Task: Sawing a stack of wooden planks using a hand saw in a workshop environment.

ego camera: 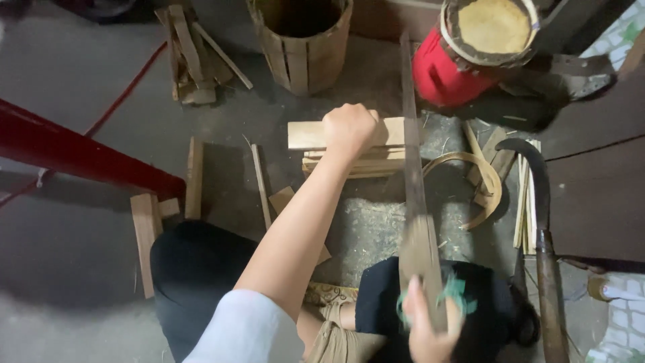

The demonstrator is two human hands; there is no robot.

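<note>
While gripped: saw (415, 195) across plank (309, 133).

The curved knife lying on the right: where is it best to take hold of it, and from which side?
Probably by the straight wooden handle at the near end of the curved knife, coming from above. The dark hooked blade points away, toward the red drum, so a hand stays clear of the edge. The bamboo strips lie close on its left.
</note>
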